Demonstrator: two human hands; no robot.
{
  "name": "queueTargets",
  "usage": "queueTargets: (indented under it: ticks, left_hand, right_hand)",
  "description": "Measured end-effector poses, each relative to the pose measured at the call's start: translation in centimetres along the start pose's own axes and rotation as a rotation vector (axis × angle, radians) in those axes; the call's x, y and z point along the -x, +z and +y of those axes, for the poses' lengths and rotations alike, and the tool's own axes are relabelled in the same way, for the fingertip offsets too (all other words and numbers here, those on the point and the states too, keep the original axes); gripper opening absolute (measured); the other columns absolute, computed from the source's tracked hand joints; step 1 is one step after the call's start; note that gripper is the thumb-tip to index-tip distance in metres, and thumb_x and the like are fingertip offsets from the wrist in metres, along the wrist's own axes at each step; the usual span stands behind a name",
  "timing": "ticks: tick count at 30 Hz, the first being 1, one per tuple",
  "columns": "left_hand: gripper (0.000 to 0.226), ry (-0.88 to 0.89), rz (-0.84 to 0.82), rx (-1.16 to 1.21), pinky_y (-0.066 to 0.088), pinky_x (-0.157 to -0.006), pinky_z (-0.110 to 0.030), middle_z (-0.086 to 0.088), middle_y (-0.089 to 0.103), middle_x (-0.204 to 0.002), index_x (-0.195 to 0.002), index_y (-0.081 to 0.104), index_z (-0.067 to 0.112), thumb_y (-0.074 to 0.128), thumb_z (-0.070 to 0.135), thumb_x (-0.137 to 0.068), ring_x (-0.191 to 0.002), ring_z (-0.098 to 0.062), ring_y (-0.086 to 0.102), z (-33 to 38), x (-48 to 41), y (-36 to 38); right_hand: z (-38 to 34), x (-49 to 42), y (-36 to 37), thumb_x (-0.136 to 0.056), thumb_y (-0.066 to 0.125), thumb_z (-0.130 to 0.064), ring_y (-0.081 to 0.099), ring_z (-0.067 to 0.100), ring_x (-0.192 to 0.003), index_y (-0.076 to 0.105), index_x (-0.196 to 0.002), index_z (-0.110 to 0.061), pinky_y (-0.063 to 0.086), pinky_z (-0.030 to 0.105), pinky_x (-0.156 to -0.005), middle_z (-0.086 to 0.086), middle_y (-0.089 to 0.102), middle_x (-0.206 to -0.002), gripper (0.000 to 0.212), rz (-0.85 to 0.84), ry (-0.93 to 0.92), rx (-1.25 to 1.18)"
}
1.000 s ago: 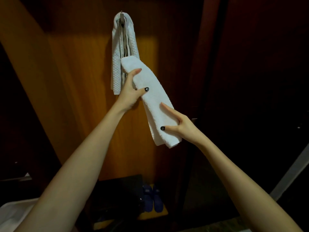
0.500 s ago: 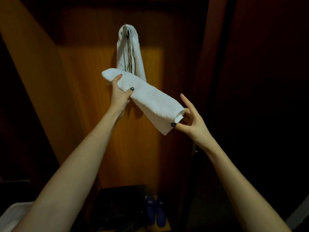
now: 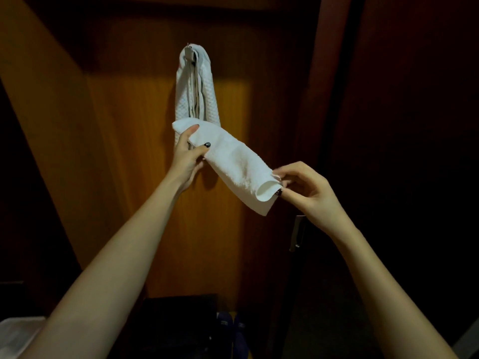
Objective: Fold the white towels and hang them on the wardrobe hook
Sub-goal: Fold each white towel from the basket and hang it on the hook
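- two white towels: waffle towel draped over one hook, upper centre
- folded towel mid-frame, gripped by left hand, pinched by right hand

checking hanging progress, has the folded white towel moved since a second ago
Yes. Against the white waffle-weave towel hanging on the hook, the folded white towel has tipped flatter, its upper end lower and further left.

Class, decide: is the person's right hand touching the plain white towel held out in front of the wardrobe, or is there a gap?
Touching. The head view shows the right hand pinching the lower end of the plain towel between thumb and fingertips.
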State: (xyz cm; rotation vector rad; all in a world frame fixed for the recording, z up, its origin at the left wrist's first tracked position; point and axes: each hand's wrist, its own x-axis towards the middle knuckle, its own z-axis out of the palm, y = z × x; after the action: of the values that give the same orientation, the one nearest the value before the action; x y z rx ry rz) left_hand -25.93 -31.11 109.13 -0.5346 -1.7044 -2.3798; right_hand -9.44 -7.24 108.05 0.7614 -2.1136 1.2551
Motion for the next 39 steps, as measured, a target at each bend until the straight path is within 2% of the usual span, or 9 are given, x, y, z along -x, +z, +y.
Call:
queueTargets:
  ticks: [4, 8, 13, 16, 20, 25, 34, 37, 39]
  left_hand:
    - [0.051, -0.016, -0.06, 0.034, 0.055, -0.074, -0.025, 0.002, 0.05, -0.133, -0.129, 0.047, 0.031, 0.057, 0.0, -0.09, -0.116, -0.013, 0.054, -0.2, 0.1, 0.7]
    - [0.05, -0.03, -0.076, 0.053, 0.055, -0.072, -0.025, 0.001, 0.053, -0.129, -0.13, 0.049, 0.027, 0.056, -0.002, -0.09, -0.112, -0.012, 0.057, -0.4, 0.0, 1.1]
    - [0.051, -0.01, -0.063, 0.098, 0.054, -0.071, -0.024, 0.002, 0.055, -0.127, -0.13, 0.05, 0.025, 0.057, -0.002, -0.089, -0.103, -0.009, 0.063, 0.0, -0.3, 1.4]
    - [0.052, 0.003, -0.022, 0.13, 0.054, -0.072, -0.024, 0.002, 0.056, -0.123, -0.134, 0.048, 0.021, 0.056, -0.004, -0.089, -0.105, -0.011, 0.061, 0.2, -0.6, 1.4]
    - [0.05, -0.008, -0.006, 0.176, 0.055, -0.073, -0.027, -0.001, 0.053, -0.123, -0.135, 0.046, 0.017, 0.054, -0.005, -0.091, -0.11, -0.018, 0.059, 0.1, -0.9, 1.4]
    - [0.047, -0.019, 0.003, 0.191, 0.056, -0.07, -0.027, -0.005, 0.051, -0.127, -0.132, 0.046, 0.017, 0.053, -0.006, -0.091, -0.11, -0.02, 0.058, -0.7, -1.1, 1.6]
    - [0.033, -0.038, 0.068, 0.058, 0.052, -0.074, -0.023, -0.002, 0.061, -0.118, -0.1, 0.064, 0.023, 0.057, -0.007, -0.087, -0.109, -0.016, 0.059, -2.4, -1.5, 0.3]
    - [0.035, -0.049, 0.105, 0.089, 0.052, -0.076, -0.024, -0.003, 0.061, -0.117, -0.1, 0.066, 0.022, 0.058, -0.009, -0.085, -0.105, -0.014, 0.061, -2.6, -1.7, -0.4]
    - [0.038, -0.053, 0.117, 0.13, 0.051, -0.081, -0.027, -0.005, 0.058, -0.124, -0.099, 0.068, 0.024, 0.058, -0.009, -0.084, -0.108, -0.015, 0.059, -2.4, -1.9, -0.7]
  right_hand:
    - [-0.8, 0.1, -0.2, -0.086, 0.063, 0.008, 0.054, 0.02, -0.091, 0.061, -0.124, -0.036, 0.049, 0.026, -0.082, 0.003, 0.048, -0.113, 0.059, -0.165, 0.021, 0.093]
    - [-1.5, 0.4, -0.5, -0.085, 0.066, -0.003, 0.049, 0.008, -0.11, 0.064, -0.11, -0.043, 0.043, 0.015, -0.089, -0.011, 0.033, -0.134, 0.048, -0.357, -0.001, 0.339]
    - [-0.7, 1.1, -0.6, -0.085, 0.062, 0.002, 0.042, 0.003, -0.124, 0.064, -0.092, -0.021, 0.048, 0.023, -0.085, -0.012, 0.031, -0.144, 0.023, -0.378, 0.063, 0.365]
    - [0.5, 1.5, -0.7, -0.085, 0.06, 0.01, 0.051, 0.004, -0.118, 0.067, -0.087, -0.013, 0.049, 0.02, -0.088, -0.005, 0.05, -0.132, 0.024, -0.262, 0.146, 0.27]
    - [1.5, 1.7, -0.9, -0.088, 0.058, 0.009, 0.067, 0.011, -0.092, 0.066, -0.087, -0.012, 0.054, 0.04, -0.084, -0.003, 0.066, -0.093, 0.023, -0.103, 0.23, 0.12]
    - [1.2, 1.5, -0.7, -0.089, 0.055, 0.008, 0.058, -0.003, -0.11, 0.067, -0.109, -0.03, 0.046, 0.013, -0.089, -0.028, 0.064, -0.108, 0.045, -0.135, 0.177, 0.129]
    - [0.1, 0.8, -0.4, -0.088, 0.057, 0.003, 0.056, 0.005, -0.083, 0.073, -0.106, -0.029, 0.046, 0.018, -0.074, -0.004, 0.057, -0.093, 0.04, -0.285, 0.253, 0.245]
    - [-0.3, 0.7, -0.4, -0.086, 0.066, -0.013, 0.056, 0.007, -0.083, 0.073, -0.108, -0.031, 0.047, 0.019, -0.076, -0.008, 0.054, -0.091, 0.029, -0.348, 0.272, 0.262]
    - [-0.2, 0.2, -0.3, -0.084, 0.071, -0.035, 0.058, 0.008, -0.083, 0.075, -0.102, -0.029, 0.047, 0.021, -0.075, -0.007, 0.057, -0.089, 0.019, -0.267, 0.251, 0.292]
